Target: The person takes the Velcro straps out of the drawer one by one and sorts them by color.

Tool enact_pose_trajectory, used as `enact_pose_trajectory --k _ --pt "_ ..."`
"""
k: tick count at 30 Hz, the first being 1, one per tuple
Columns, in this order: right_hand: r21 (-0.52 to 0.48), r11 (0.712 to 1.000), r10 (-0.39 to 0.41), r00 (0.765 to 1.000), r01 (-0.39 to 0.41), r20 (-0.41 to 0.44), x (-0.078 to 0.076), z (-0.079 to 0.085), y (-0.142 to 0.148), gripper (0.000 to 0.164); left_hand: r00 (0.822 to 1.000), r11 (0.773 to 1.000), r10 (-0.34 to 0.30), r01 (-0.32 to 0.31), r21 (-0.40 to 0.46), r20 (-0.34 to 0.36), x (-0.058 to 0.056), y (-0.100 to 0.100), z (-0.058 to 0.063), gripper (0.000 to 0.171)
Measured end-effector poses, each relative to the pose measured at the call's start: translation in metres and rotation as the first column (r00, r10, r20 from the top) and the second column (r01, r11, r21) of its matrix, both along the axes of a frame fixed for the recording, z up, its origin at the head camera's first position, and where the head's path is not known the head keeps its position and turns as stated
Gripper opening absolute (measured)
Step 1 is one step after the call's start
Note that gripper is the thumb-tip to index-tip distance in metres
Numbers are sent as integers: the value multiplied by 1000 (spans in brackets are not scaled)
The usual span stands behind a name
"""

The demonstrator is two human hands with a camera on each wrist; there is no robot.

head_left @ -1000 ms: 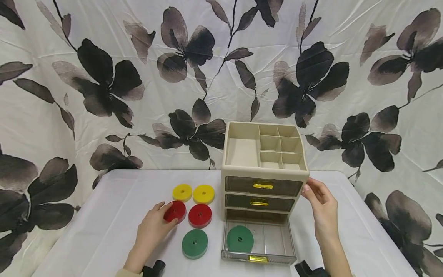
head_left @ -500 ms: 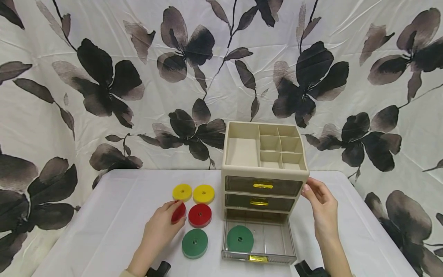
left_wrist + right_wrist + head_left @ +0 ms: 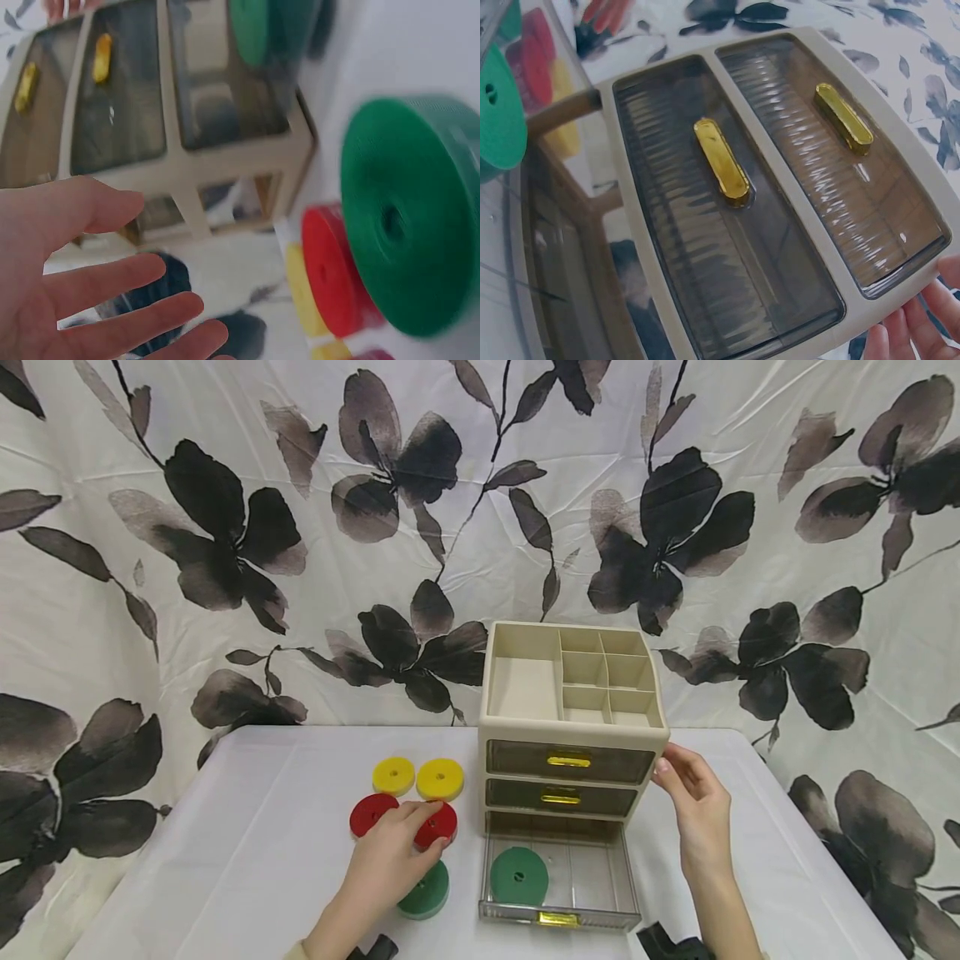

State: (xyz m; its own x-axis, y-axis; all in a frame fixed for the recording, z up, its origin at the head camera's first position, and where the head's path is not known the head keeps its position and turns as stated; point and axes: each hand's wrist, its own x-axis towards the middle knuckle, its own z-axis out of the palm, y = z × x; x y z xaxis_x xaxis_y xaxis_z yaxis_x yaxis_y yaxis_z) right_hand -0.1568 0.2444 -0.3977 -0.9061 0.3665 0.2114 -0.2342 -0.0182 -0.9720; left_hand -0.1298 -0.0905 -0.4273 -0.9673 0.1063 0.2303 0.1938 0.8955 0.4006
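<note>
My left hand (image 3: 393, 856) hovers over the right red tape roll (image 3: 442, 825), covering part of it. In the left wrist view its fingers are spread and hold nothing. The left red tape roll (image 3: 367, 814) lies just beyond that hand, and a green tape roll (image 3: 427, 893) is partly hidden under it. With its fingertips, my right hand (image 3: 701, 810) touches the right side of a cream drawer organizer (image 3: 573, 727). The organizer's clear bottom drawer (image 3: 592, 881) is pulled out, with another green tape roll (image 3: 519, 877) flat inside at the left.
Two yellow tape rolls, the left one (image 3: 393, 775) and the right one (image 3: 440, 778), lie behind the red ones. The upper drawer (image 3: 525, 762) and middle drawer (image 3: 517, 797) are closed. A white cloth covers the table (image 3: 247, 827); a floral curtain (image 3: 315, 568) hangs behind.
My left hand has moved right, from the left red roll to above the right one. The left red roll has shifted slightly left. The right hand stays on the organizer's side.
</note>
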Motion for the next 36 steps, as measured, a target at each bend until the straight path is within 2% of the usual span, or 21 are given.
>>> enact_pose_trajectory --k 5,11,15,19,22,25,28,31,36 --pt "-9 1000 -5 1000 4 -1 0 1 0 26 995 995 -97 97 -2 -17 1 14 5 45" --pt "-17 1000 3 1000 -3 -4 0 0 0 26 978 977 -208 206 -45 -27 0 28 12 40" --pt "-11 1000 3 1000 -3 1 -1 1 0 26 958 954 -286 284 -101 -12 -3 39 16 38" --pt "-5 1000 5 1000 -5 6 -3 2 1 27 929 916 -369 366 -168 11 -6 49 20 40" --pt "9 1000 12 1000 -12 2 -3 2 2 28 903 878 -429 424 -224 28 -8 56 23 41" --pt "18 1000 20 1000 -20 -6 -3 2 3 29 866 825 -498 491 -280 53 -11 62 27 41" --pt "23 999 22 1000 -22 -5 -2 3 3 30 814 753 -574 568 -331 89 -16 65 29 41" --pt "19 1000 21 1000 -21 2 -2 5 3 30 754 680 -638 647 -346 156 -23 66 29 43" --pt "14 1000 19 1000 -20 10 -2 6 2 29 667 582 -698 740 -337 260 -33 68 27 46"
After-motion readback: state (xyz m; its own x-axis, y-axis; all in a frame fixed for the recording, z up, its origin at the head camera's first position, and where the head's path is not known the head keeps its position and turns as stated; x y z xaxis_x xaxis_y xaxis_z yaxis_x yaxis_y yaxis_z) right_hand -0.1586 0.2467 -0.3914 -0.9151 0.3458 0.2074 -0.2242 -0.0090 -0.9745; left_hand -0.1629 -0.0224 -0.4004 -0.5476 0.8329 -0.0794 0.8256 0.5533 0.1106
